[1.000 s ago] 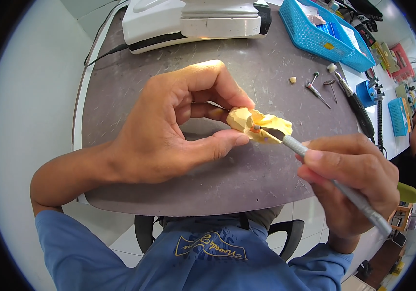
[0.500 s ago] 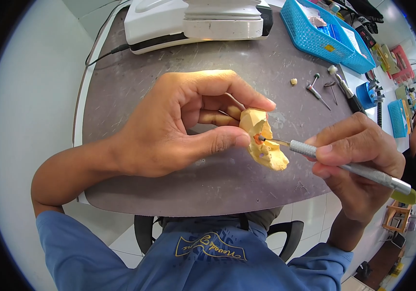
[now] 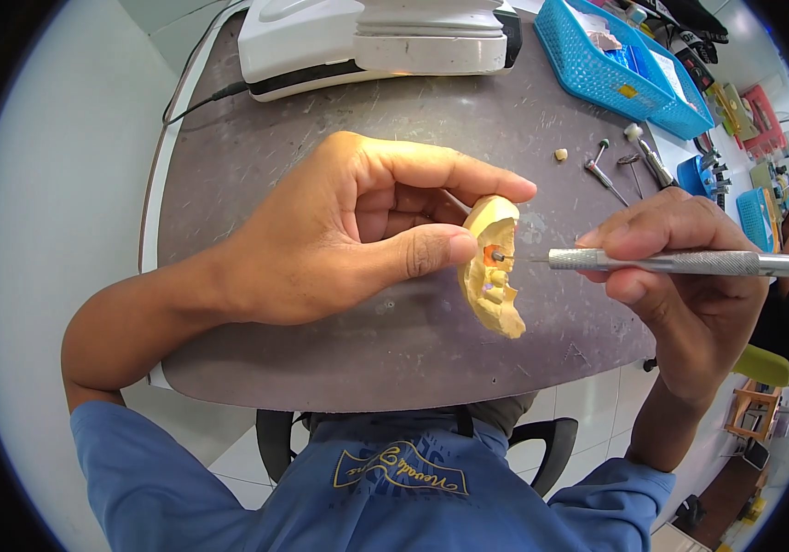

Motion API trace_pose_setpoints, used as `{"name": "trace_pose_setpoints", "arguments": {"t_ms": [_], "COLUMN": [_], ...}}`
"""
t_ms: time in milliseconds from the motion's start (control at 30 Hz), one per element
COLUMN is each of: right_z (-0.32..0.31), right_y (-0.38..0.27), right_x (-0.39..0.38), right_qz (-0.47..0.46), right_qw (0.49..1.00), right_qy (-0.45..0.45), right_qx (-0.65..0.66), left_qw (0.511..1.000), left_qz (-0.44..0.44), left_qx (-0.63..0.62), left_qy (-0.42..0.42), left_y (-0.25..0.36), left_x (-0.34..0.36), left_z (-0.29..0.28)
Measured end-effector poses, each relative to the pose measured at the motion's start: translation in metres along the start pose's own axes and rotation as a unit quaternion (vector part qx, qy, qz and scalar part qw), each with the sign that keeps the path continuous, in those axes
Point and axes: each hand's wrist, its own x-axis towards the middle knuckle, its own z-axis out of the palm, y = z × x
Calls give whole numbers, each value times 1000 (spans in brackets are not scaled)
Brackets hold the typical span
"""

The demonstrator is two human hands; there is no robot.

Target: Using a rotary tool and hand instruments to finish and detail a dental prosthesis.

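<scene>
My left hand (image 3: 348, 225) holds a yellow plaster dental model (image 3: 494, 304) between thumb and fingers, above the middle of the table. An orange-red patch with a small dark grey piece shows on the model beside my thumb tip. In my right hand (image 3: 679, 276) is a metal handle with a knurled grip (image 3: 679, 262), pinched between thumb and fingers and lying nearly level. Its thin tip points left and reaches to the dark piece; whether it touches cannot be made out. The fingers of my left hand behind the model are partly hidden.
A white machine (image 3: 311, 55) with a black band stands at the back of the grey table (image 3: 348, 368). Beyond my right hand lie a small tooth-coloured piece (image 3: 561, 155), rotary burs (image 3: 604, 170) and a handpiece (image 3: 652, 156). Blue baskets (image 3: 587, 69) sit back right; another person is at far right.
The dental model has turned in my left hand, showing its inner side more. My right hand has swung the handle from slanting down rightward to nearly level.
</scene>
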Motion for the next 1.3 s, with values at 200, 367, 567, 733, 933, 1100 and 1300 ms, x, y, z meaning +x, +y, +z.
{"name": "trace_pose_setpoints", "arguments": {"t_ms": [200, 367, 567, 733, 933, 1100, 1300], "right_z": [12, 15, 13, -2, -4, 19, -11], "right_y": [-10, -4, -3, 3, 6, 9, -9], "right_x": [3, 5, 8, -1, -27, -57, -62], "right_qz": [88, 68, 86, 100, -45, -117, -67], "right_qw": [991, 992, 988, 988, 977, 944, 977], "right_qy": [60, 60, 52, 83, 77, -24, -47], "right_qx": [76, 89, 114, 79, -195, -309, -196], "left_qw": [1000, 1000, 999, 1000, 1000, 972, 937], "left_qz": [-11, -20, -32, -1, -2, 65, 72], "left_qx": [-1, -5, -14, 3, 10, 226, 339], "left_qy": [-3, -17, -15, -12, 8, 23, 42], "left_y": [2, 2, 3, -5, -1, 0, 8], "left_x": [-1, -1, -2, 2, 2, 1, 0], "left_z": [1, -1, -2, -2, 0, -7, -4]}}
